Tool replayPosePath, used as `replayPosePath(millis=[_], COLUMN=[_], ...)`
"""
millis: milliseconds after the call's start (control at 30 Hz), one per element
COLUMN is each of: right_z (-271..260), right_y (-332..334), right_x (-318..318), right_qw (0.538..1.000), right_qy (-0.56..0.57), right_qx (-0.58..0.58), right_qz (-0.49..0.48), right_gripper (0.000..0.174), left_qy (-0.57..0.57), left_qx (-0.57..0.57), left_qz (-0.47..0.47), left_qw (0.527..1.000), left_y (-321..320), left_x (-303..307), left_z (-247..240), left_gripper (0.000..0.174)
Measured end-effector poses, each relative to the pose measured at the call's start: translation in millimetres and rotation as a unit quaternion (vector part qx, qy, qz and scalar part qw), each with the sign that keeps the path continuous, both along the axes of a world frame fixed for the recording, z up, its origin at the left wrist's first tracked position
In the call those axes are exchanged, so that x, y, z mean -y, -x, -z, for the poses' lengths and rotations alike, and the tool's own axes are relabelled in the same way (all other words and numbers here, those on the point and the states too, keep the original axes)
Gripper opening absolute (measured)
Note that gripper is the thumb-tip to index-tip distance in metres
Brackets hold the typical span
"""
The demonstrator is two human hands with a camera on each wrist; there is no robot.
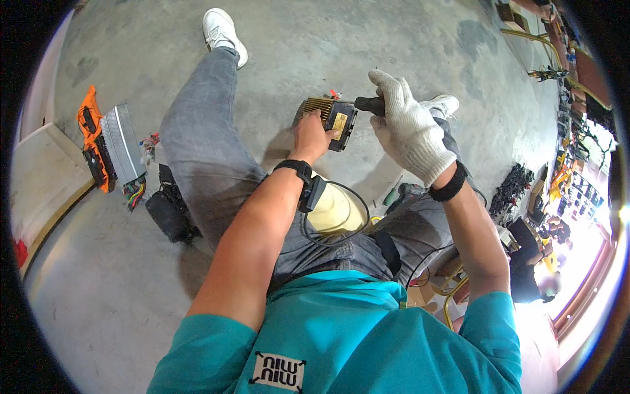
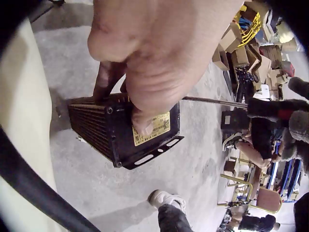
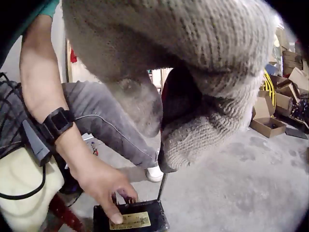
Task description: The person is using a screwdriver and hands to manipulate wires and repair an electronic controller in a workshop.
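My bare left hand [image 1: 311,136] grips a black finned metal box [image 2: 120,133], a heat-sink-cased electronic unit. Its thumb lies on the yellow label [image 2: 153,129] on the box's end face. Slotted mounting tabs [image 2: 153,157] run along one edge of that face. In a white knitted glove, my right hand [image 1: 412,131] holds a screwdriver by its thick black handle [image 1: 369,105]. The thin metal shaft [image 3: 162,187] reaches down to the edge of the box in the right wrist view. The left wrist view shows the shaft passing behind the left hand, its tip hidden.
Between my outspread legs is a pale yellow surface [image 1: 338,210], with a green-handled tool [image 1: 392,197] near it. On the left lie a silver finned case [image 1: 123,141] with wires and an orange-and-black part [image 1: 92,131]. Boxes and cables [image 1: 512,187] crowd the right side.
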State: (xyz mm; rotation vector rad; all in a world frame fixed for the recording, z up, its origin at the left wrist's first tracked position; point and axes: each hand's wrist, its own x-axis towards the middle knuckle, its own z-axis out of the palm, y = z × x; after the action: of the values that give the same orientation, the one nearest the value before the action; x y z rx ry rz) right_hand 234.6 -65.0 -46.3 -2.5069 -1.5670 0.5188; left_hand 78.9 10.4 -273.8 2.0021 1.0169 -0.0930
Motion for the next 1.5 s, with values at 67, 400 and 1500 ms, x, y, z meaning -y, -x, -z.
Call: replayPosePath(millis=[67,400,1500], right_z=[8,15,7], right_y=[-1,0,-15], right_x=[0,0,5], right_qw=[0.999,0.998,0.994], right_qy=[-0.024,0.001,-0.027], right_qx=[-0.018,-0.025,-0.090], right_qz=[-0.017,0.051,0.049], right_gripper=[0.062,0.060,0.030], left_qy=[0.042,0.071,0.072], left_qx=[-0.019,-0.048,-0.021], left_qz=[0.022,0.026,0.018], left_qw=[0.999,0.996,0.997], left_y=[-1,-5,2], left_x=[-5,-9,-7], left_z=[0,-23,-19], left_gripper=[0.059,0.061,0.072])
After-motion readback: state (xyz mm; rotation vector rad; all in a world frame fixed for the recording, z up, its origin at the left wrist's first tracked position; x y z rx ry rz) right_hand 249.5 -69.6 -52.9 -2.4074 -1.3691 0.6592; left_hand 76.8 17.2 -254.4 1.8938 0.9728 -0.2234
